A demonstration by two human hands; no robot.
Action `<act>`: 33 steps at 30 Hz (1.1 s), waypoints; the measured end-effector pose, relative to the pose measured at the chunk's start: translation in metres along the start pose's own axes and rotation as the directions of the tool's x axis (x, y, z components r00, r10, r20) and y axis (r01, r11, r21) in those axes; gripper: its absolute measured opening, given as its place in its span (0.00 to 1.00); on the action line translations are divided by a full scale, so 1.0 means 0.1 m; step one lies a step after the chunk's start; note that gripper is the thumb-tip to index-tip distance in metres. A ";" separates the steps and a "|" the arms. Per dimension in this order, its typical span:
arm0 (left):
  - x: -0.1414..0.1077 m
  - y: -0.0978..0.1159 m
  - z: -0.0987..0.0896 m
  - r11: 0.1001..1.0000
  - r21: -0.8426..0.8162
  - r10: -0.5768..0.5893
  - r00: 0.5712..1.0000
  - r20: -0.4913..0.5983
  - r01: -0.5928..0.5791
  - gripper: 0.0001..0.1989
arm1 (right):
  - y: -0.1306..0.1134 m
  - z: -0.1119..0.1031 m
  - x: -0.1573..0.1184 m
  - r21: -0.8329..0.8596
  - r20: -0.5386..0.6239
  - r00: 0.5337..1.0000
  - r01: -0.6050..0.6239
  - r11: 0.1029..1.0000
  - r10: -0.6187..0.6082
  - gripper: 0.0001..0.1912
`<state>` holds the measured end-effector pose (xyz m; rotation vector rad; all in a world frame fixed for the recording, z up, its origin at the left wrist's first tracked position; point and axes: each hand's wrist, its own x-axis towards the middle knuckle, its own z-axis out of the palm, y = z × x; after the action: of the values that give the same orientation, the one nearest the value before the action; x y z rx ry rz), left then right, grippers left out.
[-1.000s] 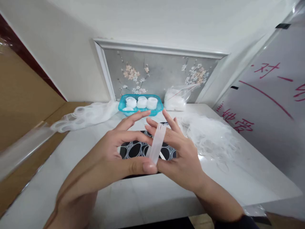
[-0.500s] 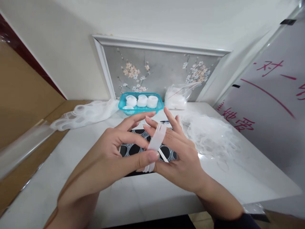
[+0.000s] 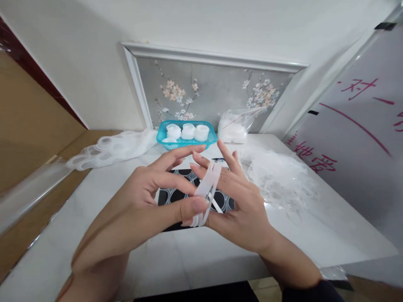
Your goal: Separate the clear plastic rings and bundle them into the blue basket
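Note:
A bundle of thin, translucent white bands (image 3: 207,184) is looped round the fingers and thumb of my right hand (image 3: 241,201), which are spread apart inside the loop. With thumb and forefinger, my left hand (image 3: 157,197) pinches the near left side of these bands. Both hands are raised above a black mat with a circle pattern (image 3: 176,196). Behind the loop, a narrow white strip (image 3: 216,204) shows between the hands; whether it is attached to the bands I cannot tell.
A blue basket (image 3: 160,135) with several white rolls (image 3: 188,131) stands at the back, beside a clear bag of white material (image 3: 233,126). Loose white bands (image 3: 280,178) are heaped on the right of the white table (image 3: 201,264). More white loops (image 3: 110,150) lie at left.
The bands between my hands have separated a little, with a thin strand now standing apart on the right side. My hands have hardly moved.

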<state>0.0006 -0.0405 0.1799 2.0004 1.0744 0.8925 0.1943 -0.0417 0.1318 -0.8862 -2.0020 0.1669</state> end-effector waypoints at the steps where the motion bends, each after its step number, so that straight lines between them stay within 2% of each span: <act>1: 0.00 0.00 0.00 1.000 0.001 0.000 1.000 -0.003 0.000 0.13 | 0.00 0.00 0.00 -0.002 0.001 1.000 -0.001 1.000 0.001 0.28; 9: -0.01 0.00 0.01 1.000 0.001 0.017 1.000 0.001 -0.017 0.09 | 0.01 0.00 -0.02 -0.006 0.003 1.000 -0.009 1.000 0.009 0.27; 16: 0.00 0.04 0.00 1.000 0.000 -0.001 1.000 0.001 0.001 0.14 | 0.01 0.00 -0.01 0.023 -0.008 1.000 -0.007 1.000 0.008 0.27; 21: -0.01 0.00 -0.01 1.000 0.024 0.018 1.000 0.000 -0.018 0.10 | 0.00 0.00 -0.01 0.042 0.011 0.999 -0.047 0.998 0.046 0.27; 26: -0.03 0.02 -0.08 0.998 0.062 0.020 1.000 0.024 -0.022 0.11 | 0.02 0.01 -0.02 0.060 0.007 0.998 -0.056 0.997 0.056 0.28; 30: -0.03 0.03 -0.13 0.998 0.067 0.017 1.000 -0.011 -0.016 0.13 | 0.06 0.02 -0.01 0.061 -0.001 0.998 -0.058 0.996 0.059 0.29; 33: -0.01 -0.01 -0.07 0.998 0.060 0.002 0.999 -0.040 0.000 0.08 | 0.08 0.03 0.01 0.058 0.029 0.999 -0.032 0.998 0.030 0.27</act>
<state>-0.0060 -0.0394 0.1827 2.0398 1.1354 0.9145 0.1963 -0.0343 0.1270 -0.8823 -1.9998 0.2550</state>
